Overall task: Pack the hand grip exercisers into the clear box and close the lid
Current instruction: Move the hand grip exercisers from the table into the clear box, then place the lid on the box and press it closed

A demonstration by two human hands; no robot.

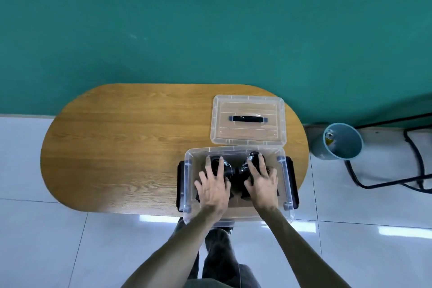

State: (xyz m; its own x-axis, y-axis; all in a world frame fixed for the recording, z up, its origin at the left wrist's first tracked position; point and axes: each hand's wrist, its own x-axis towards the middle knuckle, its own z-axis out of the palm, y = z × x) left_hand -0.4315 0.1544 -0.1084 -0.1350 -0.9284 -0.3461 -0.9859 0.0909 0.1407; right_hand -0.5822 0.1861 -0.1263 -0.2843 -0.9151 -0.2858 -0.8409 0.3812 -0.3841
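The clear box (188, 170) stands at the table's near right edge, with black latches on both short sides. Black hand grip exercisers with metal springs lie inside it; one (228, 169) shows under my left hand and another (254, 156) under my right. My left hand (213, 188) rests flat on the left exerciser with fingers spread. My right hand (263, 182) lies the same way on the right one. Both hands are inside the box and hide most of the exercisers. The clear lid (247, 121) with a dark handle lies flat on the table just behind the box.
The oval wooden table (121, 147) stands against a green wall. A blue-grey bin (339, 141) sits on the tiled floor to the right, beside a black metal frame (416, 163). My legs show below the table edge.
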